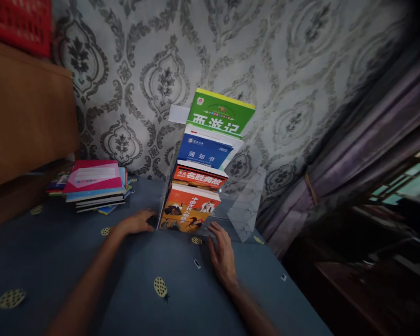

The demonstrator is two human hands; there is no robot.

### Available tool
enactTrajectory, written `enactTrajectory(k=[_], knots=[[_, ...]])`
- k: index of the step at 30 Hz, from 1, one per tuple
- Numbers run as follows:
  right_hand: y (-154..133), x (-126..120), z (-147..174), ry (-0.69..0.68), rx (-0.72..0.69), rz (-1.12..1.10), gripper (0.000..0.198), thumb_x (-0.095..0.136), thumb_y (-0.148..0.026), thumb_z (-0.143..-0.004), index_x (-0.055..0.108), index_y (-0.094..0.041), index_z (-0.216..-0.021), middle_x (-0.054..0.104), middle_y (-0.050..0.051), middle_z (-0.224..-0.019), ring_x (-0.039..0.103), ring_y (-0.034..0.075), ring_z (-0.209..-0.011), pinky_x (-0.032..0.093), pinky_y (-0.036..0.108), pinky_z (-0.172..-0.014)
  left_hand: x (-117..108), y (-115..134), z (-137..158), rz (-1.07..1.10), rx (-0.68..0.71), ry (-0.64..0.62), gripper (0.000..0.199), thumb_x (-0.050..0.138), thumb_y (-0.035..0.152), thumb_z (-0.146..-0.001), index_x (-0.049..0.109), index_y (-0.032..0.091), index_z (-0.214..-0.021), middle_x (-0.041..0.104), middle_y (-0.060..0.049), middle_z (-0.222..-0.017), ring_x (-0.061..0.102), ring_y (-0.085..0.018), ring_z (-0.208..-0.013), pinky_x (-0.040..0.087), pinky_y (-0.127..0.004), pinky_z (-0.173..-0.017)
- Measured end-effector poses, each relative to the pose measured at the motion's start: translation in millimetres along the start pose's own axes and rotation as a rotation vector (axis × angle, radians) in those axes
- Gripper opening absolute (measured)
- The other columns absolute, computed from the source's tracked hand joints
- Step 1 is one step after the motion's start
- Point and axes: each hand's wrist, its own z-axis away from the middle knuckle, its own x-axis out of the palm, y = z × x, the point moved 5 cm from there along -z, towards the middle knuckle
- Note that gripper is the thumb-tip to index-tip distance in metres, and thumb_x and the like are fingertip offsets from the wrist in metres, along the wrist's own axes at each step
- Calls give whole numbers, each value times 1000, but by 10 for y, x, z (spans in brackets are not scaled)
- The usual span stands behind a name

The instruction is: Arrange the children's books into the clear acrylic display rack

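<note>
An upright row of books stands in a clear plastic book rack (245, 210). An orange book (189, 210) is at the front, followed by a red book (196, 178), a blue booklet (205, 151) and a taller green book (222, 112) at the back. My left hand (137, 222) rests on the table, its fingertips close to the rack's left front edge; whether they touch it is hard to tell. At the right front corner is my right hand (222, 254), fingers loosely bent and apart, with nothing visible in it.
A stack of books (94, 179) with a pink cover on top lies at the left. Behind it stands a brown box (28, 112) under a red basket (19, 25). Patterned wallpaper backs the blue tablecloth (133, 289). A tied curtain (311, 186) hangs at the right.
</note>
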Motion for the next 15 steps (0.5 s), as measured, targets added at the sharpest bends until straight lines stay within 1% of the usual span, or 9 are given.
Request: enactTrajectory(k=[2, 4, 6, 8, 9, 11, 13, 15], knots=[[-100, -32, 0, -2, -6, -31, 28, 49, -25, -102, 60, -23, -127, 66, 13, -132, 62, 29, -126, 53, 53, -103, -5, -30, -2, -12, -13, 57, 48, 60, 12, -79, 66, 16, -126, 67, -10, -137, 59, -24, -129, 42, -33, -112], [-278, -62, 4, -36, -28, -91, 29, 48, -21, -101, 60, -24, -127, 68, 12, -128, 64, 26, -122, 55, 48, -101, -26, -44, -2, -32, -48, 130, 45, 47, 5, -82, 68, 18, -120, 70, -7, -133, 61, -20, -127, 43, -31, -110], [-508, -72, 22, -138, -63, -183, 32, 45, -18, -102, 58, -25, -131, 72, 10, -120, 69, 23, -113, 58, 41, -95, -43, -50, 6, -64, -105, 188, 46, 37, 3, -85, 70, 18, -113, 75, -7, -120, 66, -19, -116, 48, -31, -103], [-729, -67, 65, -277, -102, -288, 31, 43, -21, -104, 59, -26, -131, 75, 7, -105, 72, 20, -99, 60, 32, -86, -33, -44, 18, -109, -162, 211, 44, 33, 3, -87, 71, 18, -104, 77, -6, -103, 71, -19, -102, 51, -29, -92], [-805, -60, 96, -336, -109, -315, 31, 42, -23, -105, 59, -26, -131, 75, 7, -102, 72, 19, -97, 60, 31, -86, -15, -36, 23, -135, -185, 209, 43, 33, 3, -88, 72, 18, -100, 77, -6, -98, 71, -19, -97, 51, -28, -88], [-879, -38, 174, -392, -122, -343, 28, 43, -25, -105, 61, -26, -127, 76, 6, -100, 72, 19, -96, 59, 29, -87, 43, -13, 28, -192, -232, 191, 40, 35, 5, -89, 72, 19, -97, 77, -6, -96, 72, -21, -96, 50, -29, -85], [-855, 26, 270, -404, -123, -352, 24, 48, -25, -103, 62, -27, -123, 76, 6, -99, 71, 20, -97, 57, 30, -88, 113, 16, 30, -256, -297, 169, 39, 36, 6, -91, 72, 18, -99, 77, -11, -101, 72, -26, -100, 49, -34, -86], [-804, 129, 371, -414, -144, -381, 20, 53, -24, -101, 63, -27, -118, 76, 5, -93, 71, 20, -93, 56, 30, -85, 171, 61, 32, -315, -370, 141, 40, 35, 8, -93, 72, 17, -103, 76, -16, -104, 72, -31, -101, 49, -39, -85]])
